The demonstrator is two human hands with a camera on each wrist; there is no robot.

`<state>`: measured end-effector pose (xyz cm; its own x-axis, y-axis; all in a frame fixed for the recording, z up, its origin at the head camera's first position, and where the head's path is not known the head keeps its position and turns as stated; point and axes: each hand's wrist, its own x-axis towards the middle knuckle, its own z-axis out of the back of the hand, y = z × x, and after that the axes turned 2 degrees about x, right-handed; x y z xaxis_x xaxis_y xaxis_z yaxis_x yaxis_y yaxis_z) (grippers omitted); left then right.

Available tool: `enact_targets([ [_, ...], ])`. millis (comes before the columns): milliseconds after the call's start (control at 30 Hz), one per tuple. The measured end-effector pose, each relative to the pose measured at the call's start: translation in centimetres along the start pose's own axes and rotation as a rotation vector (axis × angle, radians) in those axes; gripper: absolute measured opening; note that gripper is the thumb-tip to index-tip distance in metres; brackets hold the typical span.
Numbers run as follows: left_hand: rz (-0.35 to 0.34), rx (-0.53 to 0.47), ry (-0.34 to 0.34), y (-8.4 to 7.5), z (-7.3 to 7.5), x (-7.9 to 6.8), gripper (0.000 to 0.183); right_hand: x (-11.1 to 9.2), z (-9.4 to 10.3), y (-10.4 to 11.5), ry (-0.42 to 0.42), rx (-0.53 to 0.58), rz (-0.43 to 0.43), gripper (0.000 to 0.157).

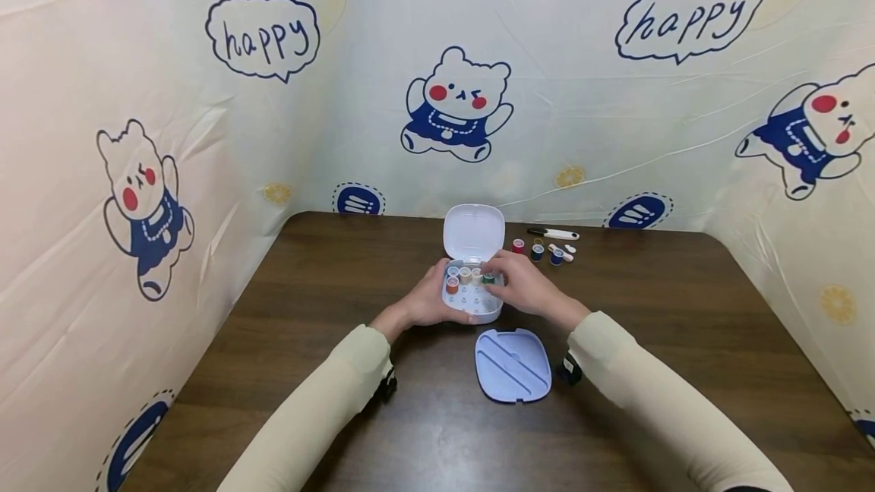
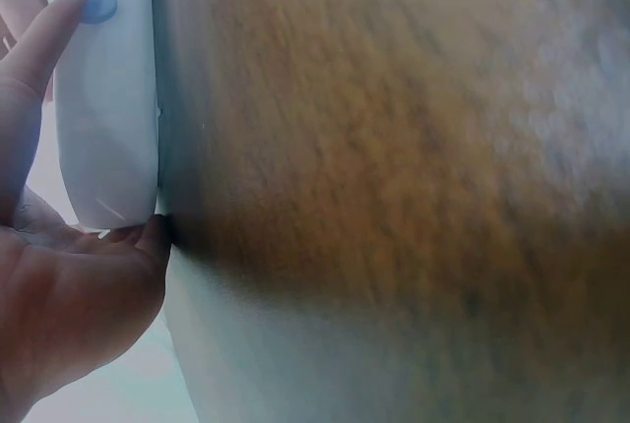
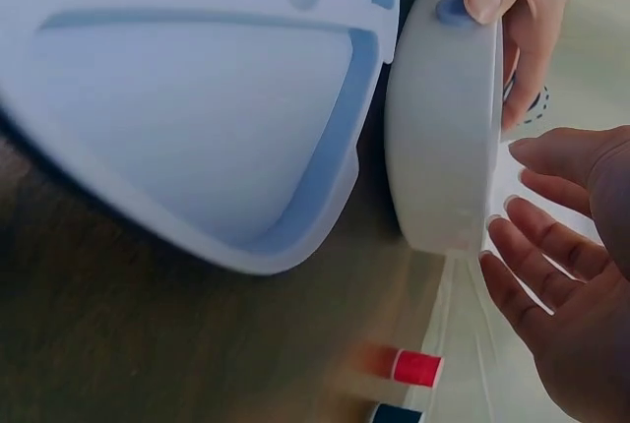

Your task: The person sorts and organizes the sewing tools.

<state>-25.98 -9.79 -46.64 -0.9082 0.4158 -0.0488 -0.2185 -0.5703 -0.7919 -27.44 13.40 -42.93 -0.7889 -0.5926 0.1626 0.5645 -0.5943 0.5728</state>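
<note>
My left hand [image 1: 431, 298] grips the side of a white sewing box [image 1: 487, 317], its thumb on the blue front button [image 2: 99, 7]. The box's lid [image 1: 474, 232] stands raised. Inside, a blue spool [image 1: 453, 272], two pale spools and an orange spool [image 1: 453, 286] sit among rows of pegs. My right hand [image 1: 522, 283] is over the right end of the back row, thumb and fingertips around a green thread spool [image 1: 488, 278]. In the right wrist view its fingers are spread and loosely bent just above the rim, with nothing visible between them.
A pale blue tray [image 1: 513, 365] with a diagonal divider lies in front of the box. Behind the right hand are a red spool [image 1: 518, 246], two dark blue spools [image 1: 537, 252], small white pieces and a black-and-white slim tool [image 1: 554, 234]. A printed curtain borders the brown table [image 1: 328, 264].
</note>
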Motion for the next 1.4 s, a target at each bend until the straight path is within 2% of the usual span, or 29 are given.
enact_targets([
  [200, 0.016, 0.008, -0.001, -0.2, 0.0, -0.1, 0.115, -0.8, 0.2, -0.5, -0.030, 0.038, -0.020, 0.030],
  [467, 0.025, 0.014, -0.003, -0.1, 0.0, 0.0, 0.116, -1.3, 0.5, -1.7, -0.084, 0.034, -0.019, 0.030],
  [967, 0.032, 0.005, -0.016, 0.0, 0.0, -0.1, 0.118, -2.4, 0.8, -3.3, -0.045, 0.039, -0.089, 0.027],
  [1400, 0.036, 0.030, -0.022, -0.1, -0.1, -0.1, 0.118, -3.6, 2.2, -5.8, -0.111, -0.023, -0.154, 0.027],
])
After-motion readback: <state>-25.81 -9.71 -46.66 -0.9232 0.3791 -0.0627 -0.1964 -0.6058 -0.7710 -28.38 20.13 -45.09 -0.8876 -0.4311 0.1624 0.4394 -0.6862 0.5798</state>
